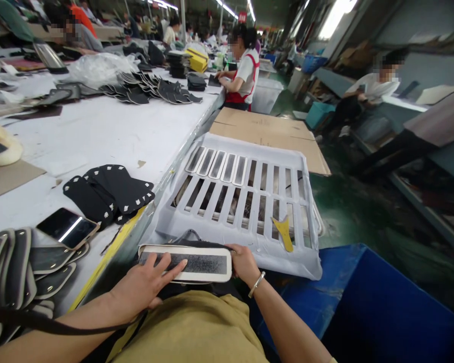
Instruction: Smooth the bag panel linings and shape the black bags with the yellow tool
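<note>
Close to my body I have a dark, bag-like piece whose upper face carries a long oblong panel point(206, 264) with a white rim and a grey, rough-looking centre. My left hand point(146, 280) lies over the left part of this panel, its fingers pressed on the surface. At the other end, my right hand point(245, 263) grips the right edge, its fingertips partly hidden behind it. A thin dark cord point(191, 233) loops up behind the panel. Just beyond is a grey slotted rack point(212, 239) with several similar white-rimmed oblong pieces point(216, 165) in its far row.
A yellow tool point(283, 233) lies on the rack, with cardboard point(265, 136) behind it. On the white table point(109, 126) at left are a phone point(68, 228), black pieces point(108, 191) and grey pieces point(11, 264). A blue bin point(348, 287) stands at right. Co-workers sit farther off.
</note>
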The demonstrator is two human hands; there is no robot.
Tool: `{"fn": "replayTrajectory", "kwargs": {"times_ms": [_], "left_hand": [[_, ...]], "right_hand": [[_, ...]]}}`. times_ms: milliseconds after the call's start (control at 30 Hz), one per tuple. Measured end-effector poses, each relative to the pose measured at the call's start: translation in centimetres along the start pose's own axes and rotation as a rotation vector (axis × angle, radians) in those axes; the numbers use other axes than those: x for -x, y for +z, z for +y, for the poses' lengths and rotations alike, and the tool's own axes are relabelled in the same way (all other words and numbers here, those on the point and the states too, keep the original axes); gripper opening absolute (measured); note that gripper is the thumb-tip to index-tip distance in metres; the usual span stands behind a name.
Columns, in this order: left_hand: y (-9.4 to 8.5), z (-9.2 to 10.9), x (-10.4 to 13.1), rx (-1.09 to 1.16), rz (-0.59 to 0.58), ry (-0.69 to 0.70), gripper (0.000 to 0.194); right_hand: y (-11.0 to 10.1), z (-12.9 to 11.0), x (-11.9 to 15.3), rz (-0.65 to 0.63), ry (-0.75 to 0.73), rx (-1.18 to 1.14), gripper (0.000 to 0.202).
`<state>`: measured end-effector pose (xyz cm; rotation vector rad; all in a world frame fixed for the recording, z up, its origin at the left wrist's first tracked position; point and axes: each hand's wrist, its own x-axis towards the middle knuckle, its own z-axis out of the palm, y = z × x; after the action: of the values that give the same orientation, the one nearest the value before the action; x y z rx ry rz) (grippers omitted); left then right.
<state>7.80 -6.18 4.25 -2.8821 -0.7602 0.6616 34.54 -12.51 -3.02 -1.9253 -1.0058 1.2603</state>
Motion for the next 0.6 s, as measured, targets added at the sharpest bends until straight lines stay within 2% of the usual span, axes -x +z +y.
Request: {"fn": "replayTrajectory", "kwargs": {"times_ms": [133, 300, 467, 600], "left_hand": [[-0.3, 0.0, 0.0, 0.002, -0.002, -0.001, 0.102], [-0.5, 0.2, -0.2, -0.005, -0.057, -0.005, 0.102], [-0.8, 0.4, -0.5, -0.008, -0.103, -0.026, 0.102], [-1.3, 0.4, -0.6, 0.003, -0.118, -0.034, 0.099]], "right_hand": [[-0.1, -0.1, -0.2, -0.032, 0.010, 0.029, 0.041], [-1.6, -1.1, 0.2, -0.068, -0.094, 0.149, 0.019], [-1.4, -1.8, -0.5, 0.048, -0.136, 0.232, 0.042], [-1.1, -1.8, 0.2, 0.125, -0.185, 0.291, 0.038]]}}
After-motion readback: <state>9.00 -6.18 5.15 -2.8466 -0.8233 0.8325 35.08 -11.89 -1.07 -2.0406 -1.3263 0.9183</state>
